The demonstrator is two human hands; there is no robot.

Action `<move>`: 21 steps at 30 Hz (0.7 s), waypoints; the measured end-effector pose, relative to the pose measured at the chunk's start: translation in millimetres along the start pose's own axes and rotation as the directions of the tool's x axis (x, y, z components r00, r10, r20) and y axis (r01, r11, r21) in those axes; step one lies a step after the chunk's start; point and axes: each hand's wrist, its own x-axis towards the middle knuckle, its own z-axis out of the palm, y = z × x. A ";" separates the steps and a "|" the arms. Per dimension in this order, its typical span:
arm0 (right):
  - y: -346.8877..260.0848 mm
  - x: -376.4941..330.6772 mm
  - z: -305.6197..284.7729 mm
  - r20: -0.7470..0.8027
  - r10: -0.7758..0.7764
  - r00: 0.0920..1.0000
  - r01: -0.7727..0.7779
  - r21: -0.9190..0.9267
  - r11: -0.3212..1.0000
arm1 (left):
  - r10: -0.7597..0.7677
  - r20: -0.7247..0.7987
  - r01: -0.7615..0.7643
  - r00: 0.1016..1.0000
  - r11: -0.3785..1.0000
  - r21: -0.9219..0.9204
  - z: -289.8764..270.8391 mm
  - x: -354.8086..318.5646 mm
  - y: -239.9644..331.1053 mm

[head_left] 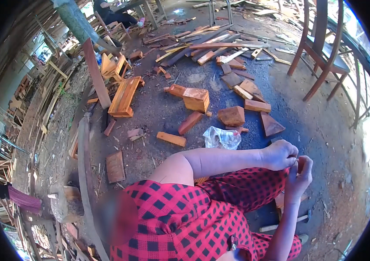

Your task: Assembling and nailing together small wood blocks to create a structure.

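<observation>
Left hand (279,155): fingers curled, tips meeting the other hand; grasp cannot be told.

Right hand (303,172): fingers bent, close against the left; contents likewise cannot be told.

Item in work: if present, between the fingertips, above the knee of the red-and-black checked garment (246,189); too small to make out.

Nearby: clear crumpled plastic bag (222,139), on the ground beyond the left forearm; pale-handled, dark-headed hammer-like tool (280,225), lying unheld beside the right forearm.

Progress: handwork seems under way; finished share indeterminable. Orange-brown bench-shaped wooden piece (125,96) looks assembled; reddish-brown angular wooden block (232,116) lies loose.
</observation>
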 end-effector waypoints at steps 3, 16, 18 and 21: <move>0.3 -1.1 2.3 0.017 -0.037 0.999 0.037 -0.025 0.999 | 0.028 0.003 -0.028 1.000 0.999 0.015 -1.2 0.1 -3.0; 6.2 -7.5 11.6 0.031 -0.169 0.985 0.170 -0.030 0.985 | -0.040 0.113 0.040 0.993 0.999 0.005 -13.9 6.2 2.6; 5.4 -5.6 17.0 -0.037 -0.293 0.955 0.290 -0.069 0.955 | -0.048 0.115 0.041 0.992 0.997 0.062 -17.3 6.3 2.6; 3.8 -3.9 22.0 -0.036 -0.287 0.957 0.283 -0.081 0.956 | -0.069 0.108 0.060 0.992 0.994 0.087 -17.4 8.5 2.8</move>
